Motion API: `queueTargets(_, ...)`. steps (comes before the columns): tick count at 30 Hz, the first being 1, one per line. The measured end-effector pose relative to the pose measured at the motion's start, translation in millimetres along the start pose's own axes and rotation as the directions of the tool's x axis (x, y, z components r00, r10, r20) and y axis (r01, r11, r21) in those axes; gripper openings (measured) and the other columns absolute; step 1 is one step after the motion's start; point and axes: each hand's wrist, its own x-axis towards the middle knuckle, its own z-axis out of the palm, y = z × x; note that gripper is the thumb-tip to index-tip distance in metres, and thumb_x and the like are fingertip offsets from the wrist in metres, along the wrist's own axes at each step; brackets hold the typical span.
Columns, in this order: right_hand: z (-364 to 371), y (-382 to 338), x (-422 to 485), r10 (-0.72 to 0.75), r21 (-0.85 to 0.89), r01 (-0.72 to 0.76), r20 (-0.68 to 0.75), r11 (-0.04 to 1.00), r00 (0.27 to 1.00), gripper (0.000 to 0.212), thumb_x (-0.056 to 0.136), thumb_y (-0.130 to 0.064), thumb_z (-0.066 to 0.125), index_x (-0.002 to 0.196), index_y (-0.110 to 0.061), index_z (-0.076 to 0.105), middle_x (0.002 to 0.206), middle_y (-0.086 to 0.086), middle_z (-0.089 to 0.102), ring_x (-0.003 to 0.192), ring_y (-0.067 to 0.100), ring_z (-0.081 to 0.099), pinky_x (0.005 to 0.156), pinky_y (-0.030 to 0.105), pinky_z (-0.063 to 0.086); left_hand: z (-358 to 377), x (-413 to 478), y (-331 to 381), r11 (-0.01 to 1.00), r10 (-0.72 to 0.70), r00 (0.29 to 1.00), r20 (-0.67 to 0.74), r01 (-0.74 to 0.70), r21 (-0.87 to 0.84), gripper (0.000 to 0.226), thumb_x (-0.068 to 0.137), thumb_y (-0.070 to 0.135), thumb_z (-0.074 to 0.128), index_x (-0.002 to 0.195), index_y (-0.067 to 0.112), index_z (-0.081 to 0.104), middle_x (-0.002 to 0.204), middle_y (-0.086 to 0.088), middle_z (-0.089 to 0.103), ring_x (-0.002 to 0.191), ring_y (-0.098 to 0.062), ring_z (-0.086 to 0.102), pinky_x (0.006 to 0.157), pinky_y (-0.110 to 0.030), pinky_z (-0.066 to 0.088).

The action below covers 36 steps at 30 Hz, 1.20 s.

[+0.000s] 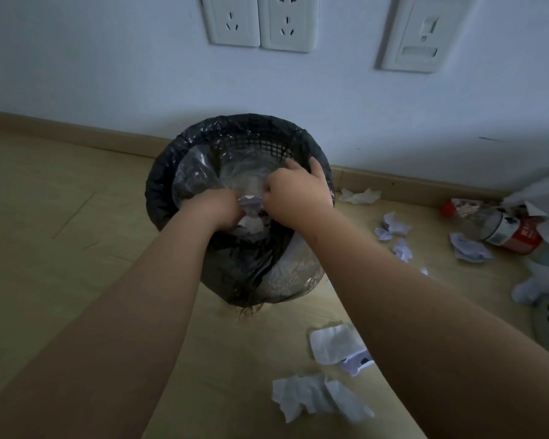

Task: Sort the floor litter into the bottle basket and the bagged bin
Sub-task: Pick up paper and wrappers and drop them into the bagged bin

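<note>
Head view: both hands are over the bagged bin (162, 185) by the wall.
Risk: the paper ball (250, 206) could miss and fall on the floor if the thin bag slips off the rim.
Left hand (217, 209): curled shut on the paper ball, low in the bin mouth.
Right hand (293, 193): its thumb side seems to pinch the ball too, fingers on the far rim; hard to tell.
Still on floor: tissues (317, 399), paper bits (390, 228), a bottle (507, 231).
</note>
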Motion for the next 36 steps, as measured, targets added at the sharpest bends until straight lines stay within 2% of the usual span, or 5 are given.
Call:
queueTargets(6,-9.3,36.1,-16.8,0.233,0.554,-0.029,-0.301,0.832,0.925,0.031,0.083,-0.004,0.043,0.098,-0.015,0.068,0.096,0.004,0.068,0.088,0.019,0.052,0.09,0.031,0.04,-34.1,3.3,9.3,0.996,0.01,0.994,-0.107,-0.02,-0.091,0.049,0.09,0.01,0.05,0.135,0.014,0.031,0.133,-0.023,0.043,0.114,-0.04,0.048,0.095,-0.047,0.044)
queueTargets(13,1.4,104.2,-41.5,0.528,0.747,-0.208,-0.216,0.631,0.821,0.029,0.087,-0.004,0.042,0.102,-0.013,0.065,0.089,-0.004,0.06,0.084,0.014,0.053,0.073,0.023,0.039,-69.2,-6.2,54.0,0.975,0.22,0.956,-0.196,-0.216,0.043,0.062,0.086,-0.006,0.04,0.142,0.02,0.032,0.147,-0.01,0.028,0.136,-0.031,0.028,0.11,-0.045,0.03)
queueTargets(20,21.5,171.6,-68.4,0.606,0.77,-0.353,-0.054,0.531,0.794,0.024,0.091,-0.006,0.041,0.105,-0.014,0.059,0.096,-0.002,0.059,0.062,0.006,0.044,0.058,0.021,0.037,-55.0,-24.5,147.0,0.917,0.379,0.861,-0.338,-0.399,0.011,0.041,0.083,-0.004,0.04,0.117,0.018,0.049,0.124,-0.009,0.047,0.114,-0.029,0.045,0.095,-0.038,0.04)
queueTargets(28,54.4,224.5,-112.8,0.657,0.666,-0.552,0.121,0.502,0.744,0.033,0.09,-0.004,0.041,0.12,-0.012,0.053,0.118,0.007,0.056,0.094,0.016,0.049,0.079,0.025,0.038,78.5,0.1,224.5,0.859,0.511,0.859,0.026,-0.511,0.004,0.036,0.092,0.009,0.046,0.127,0.016,0.048,0.129,-0.01,0.047,0.11,-0.03,0.052,0.081,-0.035,0.043)
queueTargets(36,88.2,225.8,-132.4,0.462,0.251,-0.484,0.145,0.838,0.875,0.061,0.089,-0.011,0.047,0.143,-0.033,0.029,0.156,-0.002,0.012,0.136,0.026,0.026,0.107,0.035,0.028,161.7,-5.2,201.7,0.808,0.579,0.815,-0.014,-0.571,0.143,0.065,0.07,0.032,0.066,0.131,0.021,0.047,0.123,-0.009,0.048,0.109,-0.034,0.051,0.076,-0.036,0.045)
